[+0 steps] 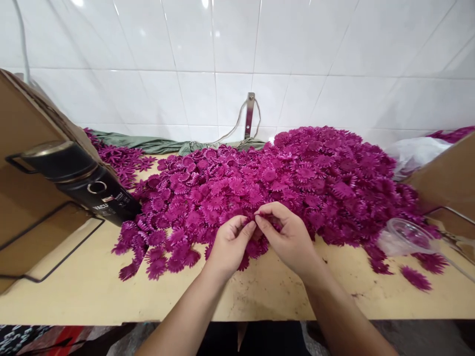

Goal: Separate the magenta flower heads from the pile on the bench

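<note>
A broad heap of magenta artificial flower pieces (326,183) covers the middle of the pale table (267,296). In front of the heap, my left hand (230,242) and my right hand (287,237) meet fingertip to fingertip. Both are closed in a pinch on a small magenta flower piece (251,217), mostly hidden by the fingers. More petals show just below the hands.
A black vacuum bottle (87,183) leans at the left beside a cardboard box (22,148) and a black wire frame (70,252). At right are a clear plastic cup (411,237), loose flowers, a white bag (419,153) and another cardboard box (449,183). A tiled wall rises behind.
</note>
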Demonstrator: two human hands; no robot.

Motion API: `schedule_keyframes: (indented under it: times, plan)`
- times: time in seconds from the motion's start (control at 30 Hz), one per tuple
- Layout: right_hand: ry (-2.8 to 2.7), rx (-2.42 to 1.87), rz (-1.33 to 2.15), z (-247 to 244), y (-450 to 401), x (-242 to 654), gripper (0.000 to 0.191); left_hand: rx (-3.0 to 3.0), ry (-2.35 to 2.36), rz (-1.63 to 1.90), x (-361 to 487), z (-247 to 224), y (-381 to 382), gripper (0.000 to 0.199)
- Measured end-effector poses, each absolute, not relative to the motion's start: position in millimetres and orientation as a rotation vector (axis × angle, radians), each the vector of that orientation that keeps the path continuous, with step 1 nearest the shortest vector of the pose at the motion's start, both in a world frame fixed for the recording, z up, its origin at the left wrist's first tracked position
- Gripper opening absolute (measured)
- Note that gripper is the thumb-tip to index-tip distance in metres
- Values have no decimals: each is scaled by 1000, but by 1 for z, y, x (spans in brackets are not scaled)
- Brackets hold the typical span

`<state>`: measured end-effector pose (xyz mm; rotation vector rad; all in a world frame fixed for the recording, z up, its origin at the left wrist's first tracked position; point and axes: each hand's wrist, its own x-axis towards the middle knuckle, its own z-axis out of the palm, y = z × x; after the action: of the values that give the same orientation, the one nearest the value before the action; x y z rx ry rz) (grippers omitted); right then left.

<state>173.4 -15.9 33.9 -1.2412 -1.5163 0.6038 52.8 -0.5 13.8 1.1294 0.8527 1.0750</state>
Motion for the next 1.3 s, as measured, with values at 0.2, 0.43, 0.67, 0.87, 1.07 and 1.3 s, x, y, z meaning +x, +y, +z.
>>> schedule_keyframes:
  times: [0.2, 0.43, 0.67, 0.87, 1.07, 1.3]
  plan:
    - [-1146, -1326, 622, 30, 15, 192, 14, 1200, 947, 1125, 52, 14, -10, 31]
    - [-1149, -1573, 190, 44, 52, 238, 39, 1232, 997, 1058, 42, 17, -8, 28]
    - [-1700, -1412, 830, 40, -7, 186, 17, 1177, 937, 1078, 51, 9, 5, 13]
    - [-1512, -1401, 761, 29, -7, 185, 13, 1232, 1004, 1133, 44, 12, -3, 26]
    - [-1531, -1490, 599, 26, -7, 183, 27, 1759, 1094, 1302, 42, 20, -5, 11]
    - [-1531, -1470, 620, 22, -13, 177, 33, 1627, 1138, 1179, 50, 19, 4, 8]
